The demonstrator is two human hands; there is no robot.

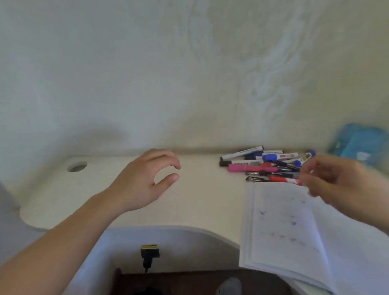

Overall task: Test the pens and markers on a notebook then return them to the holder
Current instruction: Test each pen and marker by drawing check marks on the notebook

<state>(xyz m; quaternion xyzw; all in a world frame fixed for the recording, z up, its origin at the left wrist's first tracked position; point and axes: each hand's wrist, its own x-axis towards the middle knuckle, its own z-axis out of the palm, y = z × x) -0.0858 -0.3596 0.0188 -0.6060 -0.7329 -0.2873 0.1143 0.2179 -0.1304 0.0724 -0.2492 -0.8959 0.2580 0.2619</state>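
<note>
Head view, nearest first: the notebook (286, 228) lies open at the near right of the desk (202, 202), its page already dotted with faint blue and red test marks. Over its far right corner hangs the right hand (336, 182), blurred with motion; its fingers look loosely curled toward the pile, but I cannot tell whether they pinch anything. To the left, above bare desk, the left hand (146, 180) floats with thumb and fingers half curled in a C and nothing between them. Just beyond the notebook's far edge lies the pile of pens (267, 164), a loose heap of pink, red, blue and white barrels crossing one another, near the wall. At the far right a blurred blue thing (358, 143) stands by the wall; it may be the holder, though the blur leaves that unsure.

Judging the risks: the pens overlap, so pulling one from the heap could roll others off toward the notebook or the desk edge. A hasty reach, as the blur suggests, could miss the chosen barrel or knock the blue thing. Uncapped tips could also streak the desk.
</note>
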